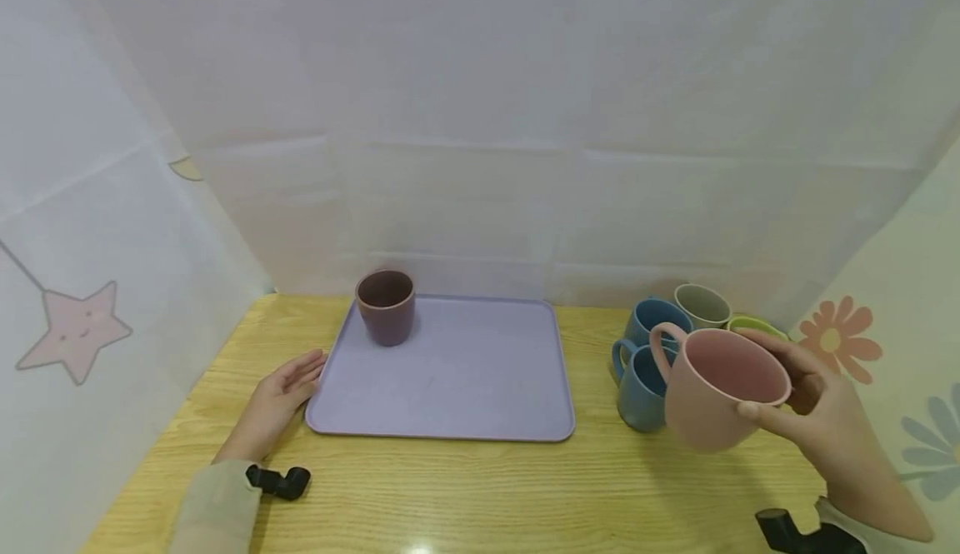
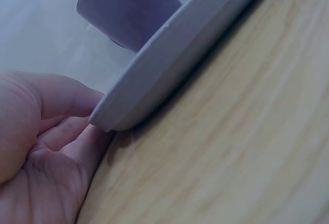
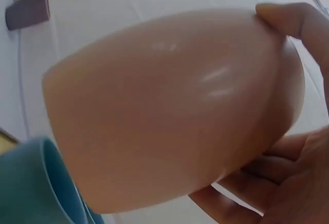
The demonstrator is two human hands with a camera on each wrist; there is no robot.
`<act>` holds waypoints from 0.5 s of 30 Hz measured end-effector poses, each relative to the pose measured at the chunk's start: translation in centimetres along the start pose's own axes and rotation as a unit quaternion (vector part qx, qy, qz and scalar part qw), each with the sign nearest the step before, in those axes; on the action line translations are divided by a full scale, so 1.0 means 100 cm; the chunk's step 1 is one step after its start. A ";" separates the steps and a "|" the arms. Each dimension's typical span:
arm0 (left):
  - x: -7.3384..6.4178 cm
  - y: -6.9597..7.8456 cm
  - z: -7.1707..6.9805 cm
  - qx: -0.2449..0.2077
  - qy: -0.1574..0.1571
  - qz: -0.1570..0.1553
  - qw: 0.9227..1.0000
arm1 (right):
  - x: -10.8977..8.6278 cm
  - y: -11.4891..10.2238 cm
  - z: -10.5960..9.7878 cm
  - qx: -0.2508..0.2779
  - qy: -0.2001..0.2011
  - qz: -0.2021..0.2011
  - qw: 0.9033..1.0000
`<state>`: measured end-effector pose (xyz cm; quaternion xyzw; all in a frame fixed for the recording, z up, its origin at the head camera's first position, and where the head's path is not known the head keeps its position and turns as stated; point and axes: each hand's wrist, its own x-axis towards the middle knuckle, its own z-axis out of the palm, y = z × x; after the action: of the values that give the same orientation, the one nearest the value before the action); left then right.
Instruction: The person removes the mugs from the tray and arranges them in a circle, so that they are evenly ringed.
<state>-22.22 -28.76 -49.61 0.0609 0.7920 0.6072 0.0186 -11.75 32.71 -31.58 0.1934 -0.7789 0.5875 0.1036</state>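
My right hand (image 1: 817,404) holds a pink mug (image 1: 708,396) in the air, thumb on the near side and fingers round the far side. Its handle points left, and its smooth outside fills much of the right wrist view. Two blue mugs (image 1: 642,396) stand behind and left of it, partly covered by it. My left hand (image 1: 273,400) rests on the table at the left edge of a lilac tray (image 1: 465,379), with its fingers fairly straight and touching the rim. On the tray's back left part a dark purple cup (image 1: 388,312) stands upright.
Behind the pink mug are a grey-green cup (image 1: 702,306) and a lime green one (image 1: 756,326), mostly hidden. The wooden table (image 1: 420,496) is bounded by white cloth (image 1: 480,162) at the back and patterned cloth at both sides.
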 end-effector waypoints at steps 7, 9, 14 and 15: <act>0.000 0.001 0.001 0.001 0.000 -0.001 1.000 | -0.014 0.024 -0.044 0.037 -0.018 0.005 0.999; 0.000 0.001 0.002 0.001 0.000 -0.001 1.000 | -0.017 0.033 -0.053 0.014 -0.016 0.019 1.000; -0.001 0.004 0.002 0.002 0.003 0.000 1.000 | -0.023 0.057 -0.069 -0.061 -0.024 0.064 0.996; -0.002 0.005 0.002 0.002 0.003 0.000 1.000 | -0.024 0.062 -0.072 -0.065 -0.028 0.069 0.995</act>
<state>-22.01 -28.45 -49.24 0.0597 0.7934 0.6056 0.0161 -12.67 41.43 -35.85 0.1481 -0.8295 0.5359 0.0533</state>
